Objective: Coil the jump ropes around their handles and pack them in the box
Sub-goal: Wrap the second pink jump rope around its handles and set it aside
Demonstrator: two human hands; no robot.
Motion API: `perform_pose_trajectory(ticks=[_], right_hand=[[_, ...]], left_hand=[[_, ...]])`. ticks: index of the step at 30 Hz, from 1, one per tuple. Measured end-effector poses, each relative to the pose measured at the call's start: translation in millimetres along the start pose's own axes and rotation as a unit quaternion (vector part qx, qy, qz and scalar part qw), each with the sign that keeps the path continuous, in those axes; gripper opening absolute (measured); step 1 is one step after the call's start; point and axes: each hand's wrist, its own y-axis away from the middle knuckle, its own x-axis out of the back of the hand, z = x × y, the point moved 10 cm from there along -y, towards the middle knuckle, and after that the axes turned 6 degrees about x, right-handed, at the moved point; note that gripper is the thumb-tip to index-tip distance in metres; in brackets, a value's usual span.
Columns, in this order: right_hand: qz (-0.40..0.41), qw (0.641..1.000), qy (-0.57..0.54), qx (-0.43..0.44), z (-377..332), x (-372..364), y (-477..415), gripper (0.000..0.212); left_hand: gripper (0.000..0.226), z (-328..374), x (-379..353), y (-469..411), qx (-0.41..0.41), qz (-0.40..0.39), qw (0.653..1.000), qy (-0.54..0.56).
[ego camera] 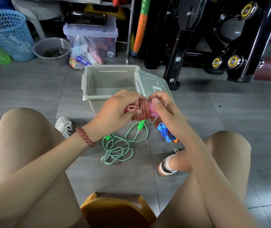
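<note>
A red-and-white jump rope (pixel 143 111) is wound into a tight coil around its pink handles (pixel 153 111), held just in front of the grey box (pixel 88 86). My left hand (pixel 116 109) grips the coil's left end with its fingers curled over the rope. My right hand (pixel 164 107) pinches the pink handle end. On the floor below lies a green jump rope (pixel 120 148), loose and tangled, with bright green handles. To its right a blue jump rope (pixel 165 131) lies coiled, partly hidden by my right forearm. The box stands open with nothing inside.
The box lid (pixel 152 83) leans against the box's right side. A black exercise machine (pixel 213 46) stands at the back right. A blue basket (pixel 7 33), a grey bucket (pixel 52 50) and a clear storage bin (pixel 92 38) line the back. I sit on an orange stool (pixel 115 211).
</note>
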Motion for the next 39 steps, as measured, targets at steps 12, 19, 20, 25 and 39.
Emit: perform_pose_trajectory(ticks=[12, 19, 20, 25, 39], right_hand=[[0.005, 0.977, 0.133, 0.165, -29.9, 1.9, 0.8, 0.032], [-0.017, 0.972, 0.143, 0.187, -36.7, -2.3, 6.1, 0.036], [-0.017, 0.971, 0.15, 0.188, -36.6, -2.3, 6.4, 0.036], [-0.027, 0.967, 0.164, 0.192, -39.0, -4.1, 8.4, 0.036], [-0.069, 0.989, 0.056, 0.121, -26.5, -16.8, 7.6, 0.041]], left_hand=[[0.014, -4.5, 2.1, -2.2, 0.029, 0.024, 0.995, 0.096], [0.011, -5.0, 9.6, 5.4, 0.05, 0.084, 0.992, 0.086], [0.011, -5.2, 10.6, 5.9, 0.054, 0.088, 0.991, 0.09], [0.01, -3.3, 11.0, 6.2, 0.052, 0.089, 0.99, 0.093], [0.025, -0.5, 33.7, 1.3, 0.049, 0.166, 0.975, 0.142]])
